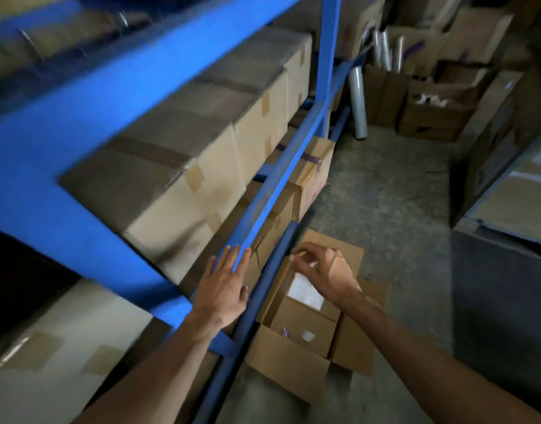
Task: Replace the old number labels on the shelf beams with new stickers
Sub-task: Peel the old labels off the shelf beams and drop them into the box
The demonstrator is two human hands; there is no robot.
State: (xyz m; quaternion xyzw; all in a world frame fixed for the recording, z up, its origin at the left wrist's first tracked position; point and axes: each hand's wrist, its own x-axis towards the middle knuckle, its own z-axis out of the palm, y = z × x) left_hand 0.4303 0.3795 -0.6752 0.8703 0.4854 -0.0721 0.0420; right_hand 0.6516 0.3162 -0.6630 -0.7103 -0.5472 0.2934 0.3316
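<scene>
A blue shelf beam (281, 166) runs diagonally from the blue upright at the top towards me. My left hand (223, 289) lies flat on the beam's near end with its fingers straight. My right hand (321, 270) hovers to the right of the beam, above an open cardboard box (290, 362) on the floor. Its fingers are curled with the tips drawn together; whether they pinch a small sticker is too blurred to tell. I see no number label on the visible stretch of beam.
Taped cardboard boxes (202, 166) fill the shelf behind the beam. The open floor box holds a white sheet (305, 292) and small items. Rolls of clear film (359, 102) and more boxes (431, 111) stand at the back; stacked goods (507, 209) line the right.
</scene>
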